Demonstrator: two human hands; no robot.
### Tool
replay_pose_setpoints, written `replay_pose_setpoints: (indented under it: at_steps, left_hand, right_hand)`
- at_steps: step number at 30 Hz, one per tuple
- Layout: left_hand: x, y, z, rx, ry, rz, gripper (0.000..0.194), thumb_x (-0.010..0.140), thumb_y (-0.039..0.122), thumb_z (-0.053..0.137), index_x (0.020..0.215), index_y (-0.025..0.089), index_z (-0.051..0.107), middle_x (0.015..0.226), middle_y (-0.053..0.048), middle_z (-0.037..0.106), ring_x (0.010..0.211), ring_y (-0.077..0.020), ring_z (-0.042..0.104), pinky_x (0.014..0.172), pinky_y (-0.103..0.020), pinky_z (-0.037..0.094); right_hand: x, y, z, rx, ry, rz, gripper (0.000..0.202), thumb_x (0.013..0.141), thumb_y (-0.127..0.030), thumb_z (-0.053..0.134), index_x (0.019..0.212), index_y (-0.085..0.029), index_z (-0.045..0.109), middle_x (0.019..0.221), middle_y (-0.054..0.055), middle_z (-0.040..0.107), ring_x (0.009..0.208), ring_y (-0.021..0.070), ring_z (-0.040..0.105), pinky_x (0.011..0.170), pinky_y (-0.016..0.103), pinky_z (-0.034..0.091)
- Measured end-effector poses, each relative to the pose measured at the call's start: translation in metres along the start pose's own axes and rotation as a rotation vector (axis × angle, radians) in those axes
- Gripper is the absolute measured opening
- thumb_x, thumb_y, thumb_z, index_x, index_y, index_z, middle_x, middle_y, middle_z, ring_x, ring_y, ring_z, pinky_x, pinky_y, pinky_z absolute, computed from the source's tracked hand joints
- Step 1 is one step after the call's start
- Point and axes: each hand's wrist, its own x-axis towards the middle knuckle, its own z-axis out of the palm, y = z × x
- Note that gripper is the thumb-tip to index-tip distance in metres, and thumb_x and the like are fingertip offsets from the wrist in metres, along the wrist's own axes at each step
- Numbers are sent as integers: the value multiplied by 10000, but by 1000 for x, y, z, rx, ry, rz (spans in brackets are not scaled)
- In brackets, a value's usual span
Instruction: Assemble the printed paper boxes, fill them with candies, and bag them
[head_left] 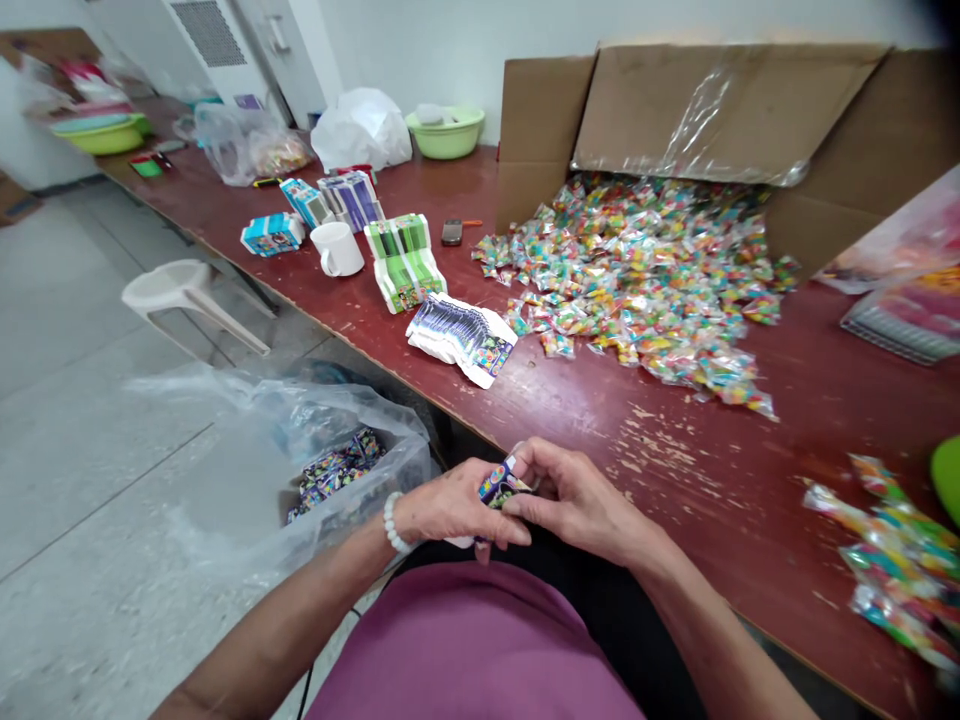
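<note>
- My left hand (450, 512) pinches the small printed box (498, 487) at six o'clock, over my lap.
- My right hand (577, 500) grips its other side, fingers curled.
- Its long axis tilts toward one o'clock.
- Risk: it slips past the table edge (525, 440).

Head view, downward, close over table (675, 440)

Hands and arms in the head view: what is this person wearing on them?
Both forearms are bare, with no sleeves or gloves. The left hand has a bracelet of round white beads at the wrist. The right hand shows no jewellery. A purple garment covers the lap.
</note>
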Motion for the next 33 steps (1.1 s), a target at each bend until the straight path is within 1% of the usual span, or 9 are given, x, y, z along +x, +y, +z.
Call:
replay_pose_setpoints:
  at_steps: [3,5,9,13,16,20,24,27,33]
  left_hand:
    - [2,-3,1,-64,142,30,254,711,360,753,776,137,650,617,-15,627,451,-112,570,425,-209,467]
    - [4,-4,2,-124,201,37,266,735,369,740,813,127,659,636,-34,650,451,-123,583,432,-223,475]
    - [8,-4,5,-167,266,90,257,777,361,722,822,120,646,688,-39,666,569,-131,625,566,-242,523]
    - [9,-2,8,-112,418,266,294,770,300,743,993,152,620,918,-42,700,813,-151,660,731,-238,534]
    - [7,-3,13,-196,532,324,496,759,267,749,1173,200,484,926,-31,707,774,-172,678,709,-294,565]
    - [7,-5,23,-239,634,409,670,789,262,732,1343,260,355,960,-29,715,735,-159,680,678,-272,558]
    - [11,-10,24,-236,627,460,564,806,258,713,1318,244,477,1066,-51,700,862,-164,668,752,-260,544]
    - [12,-13,20,-258,553,437,413,826,279,692,1212,216,560,992,-33,693,826,-152,641,738,-262,540]
    - [10,-11,11,-116,547,415,231,899,352,614,1069,197,641,992,-21,681,850,-136,606,755,-229,489]
  right_hand:
    - [4,7,9,-10,373,5,153,826,-288,679,940,-210,615,794,-6,639,526,97,492,510,225,415]
    - [7,10,12,24,492,10,228,814,-332,687,999,-209,636,932,33,651,551,101,509,530,240,446]
    - [11,11,12,185,370,76,296,896,-429,575,764,-173,644,805,39,646,617,139,570,572,250,464]
    - [11,8,9,34,490,88,330,897,-435,571,703,-171,610,631,0,586,565,131,521,538,234,410]
    - [11,10,13,75,508,99,251,905,-414,573,936,-176,646,722,8,653,651,156,594,607,245,470]
    - [14,17,28,373,568,81,477,884,-371,627,1299,-226,443,883,21,703,786,184,666,704,292,542]
    - [16,18,35,467,602,13,309,877,-348,651,1155,-233,578,964,28,693,845,163,643,768,276,516]
    - [17,19,29,517,586,56,207,859,-385,675,965,-207,670,866,12,683,775,148,614,727,256,494]
    - [19,20,12,632,483,185,281,716,-419,809,812,-176,706,777,17,684,704,150,600,681,269,489]
